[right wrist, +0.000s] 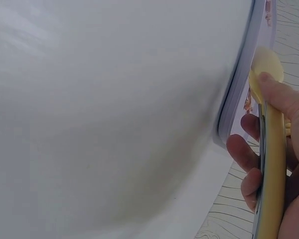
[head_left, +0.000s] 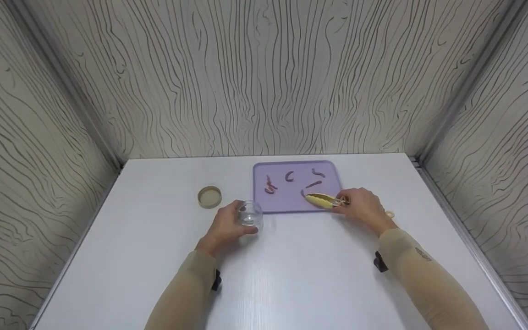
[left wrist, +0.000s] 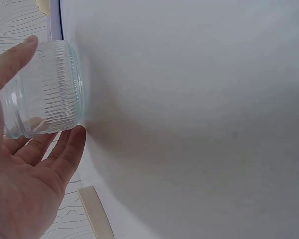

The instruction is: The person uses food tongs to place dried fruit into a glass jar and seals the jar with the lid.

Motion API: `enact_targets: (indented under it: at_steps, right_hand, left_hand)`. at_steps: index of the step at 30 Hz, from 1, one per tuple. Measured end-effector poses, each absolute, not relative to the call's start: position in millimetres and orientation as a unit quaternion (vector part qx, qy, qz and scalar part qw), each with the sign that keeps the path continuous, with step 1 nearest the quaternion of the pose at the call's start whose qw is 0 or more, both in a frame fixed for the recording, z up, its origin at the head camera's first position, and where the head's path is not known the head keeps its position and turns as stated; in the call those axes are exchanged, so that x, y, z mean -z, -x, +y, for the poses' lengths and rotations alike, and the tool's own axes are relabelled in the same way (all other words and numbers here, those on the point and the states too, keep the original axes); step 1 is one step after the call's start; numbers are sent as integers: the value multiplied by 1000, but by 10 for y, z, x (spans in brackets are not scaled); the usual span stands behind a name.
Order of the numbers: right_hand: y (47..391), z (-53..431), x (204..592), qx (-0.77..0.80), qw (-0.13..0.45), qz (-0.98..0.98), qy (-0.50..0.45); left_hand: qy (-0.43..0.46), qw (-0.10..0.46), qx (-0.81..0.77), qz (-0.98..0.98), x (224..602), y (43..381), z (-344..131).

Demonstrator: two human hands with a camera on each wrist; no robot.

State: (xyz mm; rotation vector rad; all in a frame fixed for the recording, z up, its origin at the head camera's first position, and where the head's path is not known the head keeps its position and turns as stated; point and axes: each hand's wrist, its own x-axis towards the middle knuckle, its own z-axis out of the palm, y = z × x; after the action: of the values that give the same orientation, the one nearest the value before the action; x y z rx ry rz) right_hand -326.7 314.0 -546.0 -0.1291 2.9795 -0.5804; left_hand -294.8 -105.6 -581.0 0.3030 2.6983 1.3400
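Note:
My left hand (head_left: 224,228) holds a clear glass jar (head_left: 250,214), thumb on one side and fingers on the other. In the left wrist view the ribbed jar (left wrist: 52,94) stands upright on the table. My right hand (head_left: 365,208) grips yellow tongs (head_left: 321,200) over the front right of a purple tray (head_left: 282,203). Several reddish-brown, worm-like strips lie on the tray, including a curved strip (head_left: 289,176) and a straighter strip (head_left: 314,184). Another strip (head_left: 303,193) is at the tongs' tips; whether they pinch it I cannot tell.
A round beige lid (head_left: 209,197) lies on the white table (head_left: 291,275) left of the tray, behind my left hand. Beside my right wrist lies a small pale ring (head_left: 389,214). Wood-patterned panels (head_left: 255,82) enclose the table at back and sides.

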Motion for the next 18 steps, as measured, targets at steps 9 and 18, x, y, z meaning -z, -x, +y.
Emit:
enact_targets:
  at_steps: [9,18]
  right_hand:
    - [3257,3134,5477,200,54,978,29]
    - [3238,3154,5438,196,28,978,69]
  left_hand:
    - [-96,58,-441,891,5832,2963,-1046]
    - [-101,60,-450,885,5858,2965,-1076]
